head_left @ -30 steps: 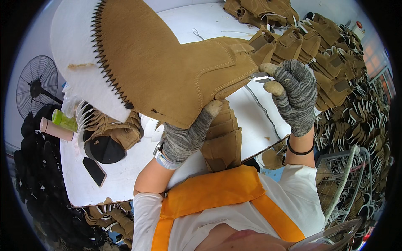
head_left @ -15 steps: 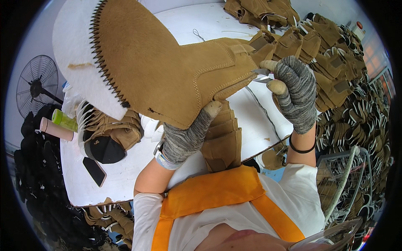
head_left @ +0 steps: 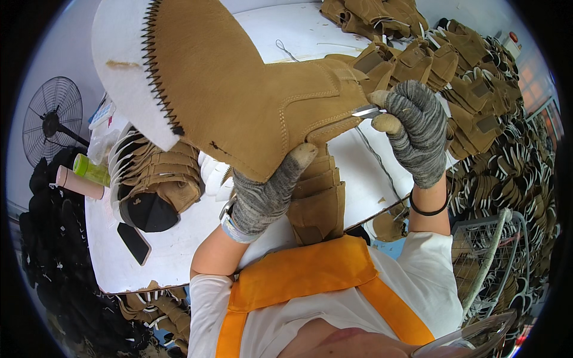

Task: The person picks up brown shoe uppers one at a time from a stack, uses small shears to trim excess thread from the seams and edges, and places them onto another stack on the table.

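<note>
A brown suede boot upper (head_left: 239, 89), edged on its left with black zigzag stitching and a white felt piece (head_left: 116, 65), hangs above the table. My left hand (head_left: 262, 194), in a grey knit glove with bare-looking tan fingertips, grips its lower edge, thumb on the front. My right hand (head_left: 418, 131), gloved alike, pinches a small metal snipping tool (head_left: 367, 111), probably thread snips. The tool's blades touch the upper's right edge by a stitched seam. Most of the tool is hidden in my fingers.
White table (head_left: 370, 173) below, with stacked brown uppers (head_left: 319, 206) near me and more (head_left: 412, 62) at the far right. At left lie a black phone (head_left: 134, 243), a black cap-like piece (head_left: 149, 212), a green cup (head_left: 91, 170) and a fan (head_left: 52, 122). A wire cart (head_left: 489, 262) stands right.
The upper has shifted slightly right in my left hand's grip. My right hand has moved slightly left, and the tool's blades now lie over the upper's edge.
</note>
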Motion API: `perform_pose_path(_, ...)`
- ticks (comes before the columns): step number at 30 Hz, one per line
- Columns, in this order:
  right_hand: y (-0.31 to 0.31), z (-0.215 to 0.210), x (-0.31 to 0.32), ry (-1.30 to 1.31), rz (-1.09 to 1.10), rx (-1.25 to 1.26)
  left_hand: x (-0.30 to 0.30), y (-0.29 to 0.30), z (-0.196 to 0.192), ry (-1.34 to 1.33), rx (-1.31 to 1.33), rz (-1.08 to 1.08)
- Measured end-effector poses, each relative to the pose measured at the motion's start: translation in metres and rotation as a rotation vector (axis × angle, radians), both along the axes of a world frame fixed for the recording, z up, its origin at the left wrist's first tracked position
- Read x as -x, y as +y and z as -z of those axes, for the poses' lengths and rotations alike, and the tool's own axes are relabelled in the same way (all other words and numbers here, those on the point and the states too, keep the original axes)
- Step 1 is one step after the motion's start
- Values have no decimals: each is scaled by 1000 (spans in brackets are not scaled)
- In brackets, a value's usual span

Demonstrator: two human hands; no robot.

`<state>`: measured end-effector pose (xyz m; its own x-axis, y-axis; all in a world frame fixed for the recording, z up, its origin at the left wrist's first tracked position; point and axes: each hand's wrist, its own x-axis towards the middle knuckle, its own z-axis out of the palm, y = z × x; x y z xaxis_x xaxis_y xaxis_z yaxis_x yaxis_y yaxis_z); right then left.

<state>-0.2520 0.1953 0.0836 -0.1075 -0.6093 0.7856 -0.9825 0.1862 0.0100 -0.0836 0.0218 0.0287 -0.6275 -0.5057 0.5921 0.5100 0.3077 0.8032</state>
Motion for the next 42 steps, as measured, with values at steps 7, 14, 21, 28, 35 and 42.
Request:
perform_pose_path(7,-6,13,8,-113,-107,94,5,1,4,-66,74,-68)
perform_pose_path(14,-7,12,6,-137,-53,31,6,0,-1,-72,4,-39)
perform_pose_path(21,-8,8,6,-113,-64,48,6,0,0,-51,17,-48)
perform_pose_path(28,0,19,8,-141,-75,115,9,0,1,-48,62,-69)
perform_pose_path(35,17,112,39,-614,383,-285,10,-17,-9,-66,-319,72)
perform_pose_path(42,9,181,21,-650,393,-408,8,-17,-14,-43,-413,96)
